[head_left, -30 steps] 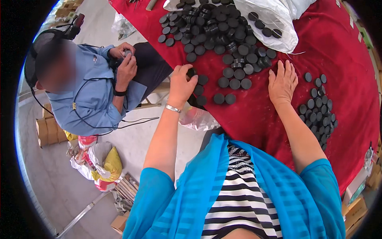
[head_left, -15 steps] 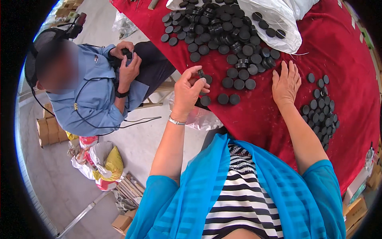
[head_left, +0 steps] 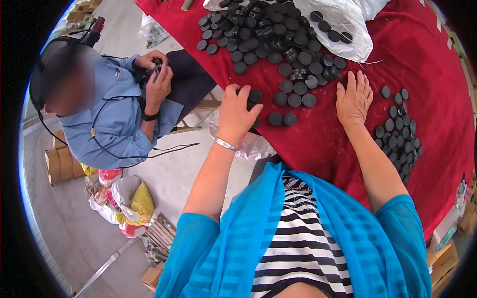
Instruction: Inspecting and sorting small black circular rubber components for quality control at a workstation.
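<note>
black caps (head_left: 293, 87) crowd my desk (head_left: 318, 149) edge: left hand (head_left: 237, 113) clenched on some, right hand (head_left: 354, 99) flat and released, one nudge could spill them floorward.

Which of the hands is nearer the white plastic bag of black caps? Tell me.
Right. The right hand lies flat on the red cloth just below the white plastic bag; the left hand is farther off, down-left, curled over black caps.

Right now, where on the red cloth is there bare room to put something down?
Bare red cloth lies between the left hand and the right hand, near the table edge. Another strip runs between the white bag and the small cap group. The big cap pile is crowded.
</note>
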Demonstrator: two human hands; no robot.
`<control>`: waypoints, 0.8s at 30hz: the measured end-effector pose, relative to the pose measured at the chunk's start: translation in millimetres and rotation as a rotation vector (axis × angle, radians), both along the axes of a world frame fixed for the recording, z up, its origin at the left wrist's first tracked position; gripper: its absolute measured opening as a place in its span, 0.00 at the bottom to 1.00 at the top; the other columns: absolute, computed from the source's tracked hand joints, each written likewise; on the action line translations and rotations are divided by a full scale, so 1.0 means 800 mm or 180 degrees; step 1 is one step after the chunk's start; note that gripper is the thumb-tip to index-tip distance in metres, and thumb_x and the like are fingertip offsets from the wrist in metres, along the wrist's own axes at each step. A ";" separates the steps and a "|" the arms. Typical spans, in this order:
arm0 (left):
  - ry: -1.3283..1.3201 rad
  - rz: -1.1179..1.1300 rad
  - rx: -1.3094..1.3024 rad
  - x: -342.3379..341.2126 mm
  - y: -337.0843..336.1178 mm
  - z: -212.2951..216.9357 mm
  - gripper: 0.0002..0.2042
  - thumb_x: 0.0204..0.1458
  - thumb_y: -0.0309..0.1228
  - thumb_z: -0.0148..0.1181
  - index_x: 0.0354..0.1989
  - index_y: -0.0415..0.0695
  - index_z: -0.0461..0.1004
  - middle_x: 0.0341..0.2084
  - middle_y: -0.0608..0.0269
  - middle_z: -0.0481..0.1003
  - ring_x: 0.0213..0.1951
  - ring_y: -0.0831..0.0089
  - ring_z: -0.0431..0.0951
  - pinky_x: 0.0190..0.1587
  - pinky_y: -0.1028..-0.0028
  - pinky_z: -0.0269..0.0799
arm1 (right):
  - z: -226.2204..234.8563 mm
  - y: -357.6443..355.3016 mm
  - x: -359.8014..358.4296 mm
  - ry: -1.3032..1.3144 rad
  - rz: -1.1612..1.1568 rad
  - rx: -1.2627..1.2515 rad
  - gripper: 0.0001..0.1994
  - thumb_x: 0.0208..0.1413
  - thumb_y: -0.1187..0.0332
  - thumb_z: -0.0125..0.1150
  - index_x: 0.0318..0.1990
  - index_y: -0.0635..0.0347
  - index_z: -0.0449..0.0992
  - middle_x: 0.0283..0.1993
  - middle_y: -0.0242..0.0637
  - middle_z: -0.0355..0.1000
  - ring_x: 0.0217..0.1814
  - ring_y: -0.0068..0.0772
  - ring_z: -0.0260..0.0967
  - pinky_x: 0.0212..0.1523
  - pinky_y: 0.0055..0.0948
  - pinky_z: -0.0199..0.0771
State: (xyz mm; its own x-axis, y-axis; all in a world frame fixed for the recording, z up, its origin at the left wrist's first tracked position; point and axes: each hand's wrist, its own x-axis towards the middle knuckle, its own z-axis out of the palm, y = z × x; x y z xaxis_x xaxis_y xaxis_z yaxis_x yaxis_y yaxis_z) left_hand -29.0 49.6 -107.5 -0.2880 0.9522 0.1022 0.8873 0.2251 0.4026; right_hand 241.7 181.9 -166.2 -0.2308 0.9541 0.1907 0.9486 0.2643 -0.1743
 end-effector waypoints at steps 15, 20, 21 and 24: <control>-0.3026 0.1138 0.0092 -0.014 0.000 0.008 0.15 0.49 0.23 0.58 0.47 0.37 0.72 0.34 0.61 0.73 0.29 0.69 0.77 0.33 0.75 0.74 | -0.002 -0.004 -0.001 0.0075 -0.0021 0.0056 0.26 0.58 0.55 0.52 0.62 0.56 0.63 0.68 0.46 0.53 0.72 0.48 0.45 0.69 0.51 0.42; -0.5139 0.0975 0.0267 0.026 -0.023 0.042 0.13 0.57 0.21 0.50 0.51 0.36 0.69 0.36 0.58 0.75 0.35 0.68 0.80 0.37 0.72 0.79 | -0.004 0.002 0.009 0.0208 -0.0002 0.0066 0.26 0.58 0.55 0.52 0.61 0.56 0.63 0.68 0.46 0.53 0.72 0.49 0.45 0.69 0.52 0.43; -0.5138 0.0963 0.0284 0.033 -0.026 0.055 0.13 0.57 0.21 0.50 0.51 0.36 0.69 0.36 0.58 0.75 0.35 0.68 0.80 0.37 0.72 0.79 | -0.001 0.001 0.010 0.0287 0.0029 0.0126 0.26 0.57 0.56 0.54 0.61 0.57 0.64 0.68 0.47 0.54 0.72 0.49 0.46 0.68 0.53 0.45; -0.5363 0.0744 0.0199 0.050 -0.035 0.092 0.12 0.57 0.21 0.50 0.49 0.36 0.70 0.36 0.58 0.75 0.35 0.67 0.80 0.37 0.71 0.80 | 0.045 -0.002 0.019 0.0523 0.0267 -0.0524 0.25 0.54 0.60 0.59 0.58 0.59 0.66 0.64 0.48 0.60 0.67 0.51 0.55 0.64 0.50 0.55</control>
State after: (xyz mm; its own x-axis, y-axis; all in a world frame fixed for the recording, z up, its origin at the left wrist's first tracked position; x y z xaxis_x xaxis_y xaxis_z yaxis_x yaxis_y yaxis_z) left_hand 11.1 21.2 -34.1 -0.2312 0.8836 -0.4072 -0.5476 0.2277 0.8052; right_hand 257.2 180.1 -130.5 -0.2891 0.9543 0.0758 0.8799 0.2961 -0.3716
